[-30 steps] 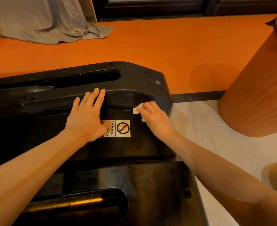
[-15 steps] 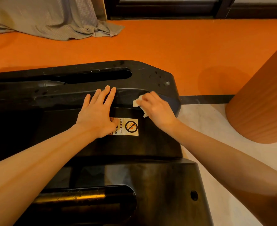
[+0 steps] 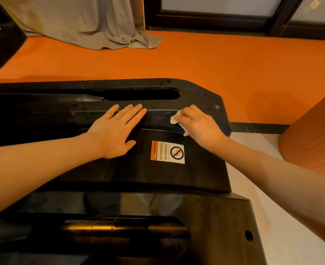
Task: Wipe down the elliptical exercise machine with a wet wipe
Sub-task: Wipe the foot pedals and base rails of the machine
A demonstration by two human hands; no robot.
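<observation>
A person bends over the black base cover of an elliptical exercise machine (image 3: 186, 175), which fills the lower half of the head view and runs lengthwise from 9 o'clock to 3 o'clock, its rounded end pointing toward 3 o'clock. At 9 o'clock of the warning sticker (image 3: 167, 152), the left hand (image 3: 115, 132) lies flat on the cover, fingers straight and together, holding nothing and apparently bracing. At 1 o'clock of the sticker, the right hand (image 3: 200, 124) has its fingers curled over a bunched white wet wipe (image 3: 176, 119), pressing it onto the raised ridge near the cover's rounded end. The two hands are apart, the sticker below and between them. Wiping looks to be in hand on this ridge; a faint sheen beside the wipe may be damp, though glare makes that uncertain. Judged from here, the slot (image 3: 138, 93) at 12 o'clock, the sticker panel and the near cover with its dull metal rail (image 3: 108, 229) at 6 o'clock seem yet to be done. Beyond, at 11 o'clock, a grey curtain (image 3: 92, 25) pools on the orange floor (image 3: 215, 60)
</observation>
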